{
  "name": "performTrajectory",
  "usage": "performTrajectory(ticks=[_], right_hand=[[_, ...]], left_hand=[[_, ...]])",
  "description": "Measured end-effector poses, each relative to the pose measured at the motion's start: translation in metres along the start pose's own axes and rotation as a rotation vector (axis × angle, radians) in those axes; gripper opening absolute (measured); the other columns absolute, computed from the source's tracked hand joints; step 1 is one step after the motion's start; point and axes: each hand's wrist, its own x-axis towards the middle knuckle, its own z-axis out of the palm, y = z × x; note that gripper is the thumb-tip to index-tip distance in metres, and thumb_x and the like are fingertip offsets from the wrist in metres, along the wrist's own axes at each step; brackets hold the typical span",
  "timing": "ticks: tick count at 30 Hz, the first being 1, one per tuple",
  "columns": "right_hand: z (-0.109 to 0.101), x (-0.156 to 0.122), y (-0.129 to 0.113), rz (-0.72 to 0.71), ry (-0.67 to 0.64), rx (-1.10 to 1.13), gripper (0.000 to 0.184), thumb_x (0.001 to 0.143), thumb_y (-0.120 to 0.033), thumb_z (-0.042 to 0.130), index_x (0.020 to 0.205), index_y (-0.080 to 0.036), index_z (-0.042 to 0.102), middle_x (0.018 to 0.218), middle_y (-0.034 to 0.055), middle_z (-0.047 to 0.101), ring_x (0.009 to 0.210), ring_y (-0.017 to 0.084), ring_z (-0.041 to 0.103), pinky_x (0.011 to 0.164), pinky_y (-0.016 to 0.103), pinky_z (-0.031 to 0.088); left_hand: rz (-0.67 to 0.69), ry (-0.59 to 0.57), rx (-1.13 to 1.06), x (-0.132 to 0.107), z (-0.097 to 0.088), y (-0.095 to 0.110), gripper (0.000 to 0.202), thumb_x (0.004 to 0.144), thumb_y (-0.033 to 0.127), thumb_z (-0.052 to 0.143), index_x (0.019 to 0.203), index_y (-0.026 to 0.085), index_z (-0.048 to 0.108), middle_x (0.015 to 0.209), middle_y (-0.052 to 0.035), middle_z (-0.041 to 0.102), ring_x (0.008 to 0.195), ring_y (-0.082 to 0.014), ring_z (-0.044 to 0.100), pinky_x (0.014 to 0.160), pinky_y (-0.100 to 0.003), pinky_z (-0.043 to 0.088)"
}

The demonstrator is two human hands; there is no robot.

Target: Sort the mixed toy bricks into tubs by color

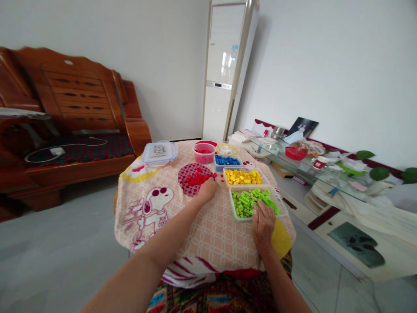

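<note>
My left hand (206, 190) rests on the cloth-covered table (202, 230) at the near edge of a loose pile of red bricks (197, 177); its fingers are curled and I cannot make out whether they hold a brick. My right hand (263, 221) lies at the near rim of a clear tray of green bricks (252, 202), fingers reaching into the bricks and pressed together. Behind that tray stands a tray of yellow bricks (243, 177), then a tub of blue bricks (227, 161). A round tub with red bricks (203, 153) stands at the back.
A stack of clear lids (159, 152) lies at the table's back left. A wooden sofa (68, 126) stands to the left, a tall white air conditioner (226, 69) at the back, and a cluttered glass shelf (306, 165) to the right. Grey floor surrounds the table.
</note>
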Motion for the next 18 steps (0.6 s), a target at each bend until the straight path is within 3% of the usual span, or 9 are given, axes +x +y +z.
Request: performTrajectory(ticks=[3,7,13,18], right_hand=[[0.001,-0.001,0.001,-0.006,-0.003,-0.002,0.033,0.102,-0.023,0.041,0.117,-0.012,0.069,0.125,0.0156,0.07,0.12,0.026,0.06,0.111,0.053,0.038],[0.003,-0.002,0.003,-0.018,0.013,0.003,0.032,0.101,-0.023,0.042,0.115,-0.012,0.069,0.124,0.0147,0.07,0.12,0.026,0.06,0.111,0.052,0.038],[0.003,-0.001,0.003,-0.016,0.016,-0.005,0.033,0.101,-0.024,0.042,0.115,-0.013,0.07,0.124,0.014,0.07,0.119,0.025,0.061,0.111,0.052,0.038],[0.003,-0.001,0.003,-0.017,0.026,-0.006,0.033,0.101,-0.023,0.042,0.114,-0.013,0.071,0.123,0.0143,0.071,0.119,0.025,0.062,0.112,0.051,0.038]], left_hand=[[-0.035,0.052,-0.047,0.015,-0.007,-0.002,0.031,0.094,0.013,0.043,0.111,0.011,0.07,0.119,-0.0168,0.064,0.107,-0.023,0.066,0.091,-0.03,0.051],[0.044,0.151,-0.085,0.033,-0.014,0.006,0.033,0.089,0.013,0.053,0.118,0.015,0.068,0.123,-0.014,0.064,0.115,-0.0224,0.062,0.098,-0.029,0.048],[0.026,0.11,0.048,0.056,-0.008,0.015,0.035,0.085,0.026,0.061,0.118,0.018,0.069,0.124,-0.0152,0.067,0.123,-0.0317,0.056,0.101,-0.043,0.046],[0.028,0.123,0.036,0.064,0.001,0.011,0.034,0.087,0.027,0.057,0.118,0.018,0.068,0.126,-0.0135,0.067,0.126,-0.0314,0.053,0.104,-0.046,0.043]])
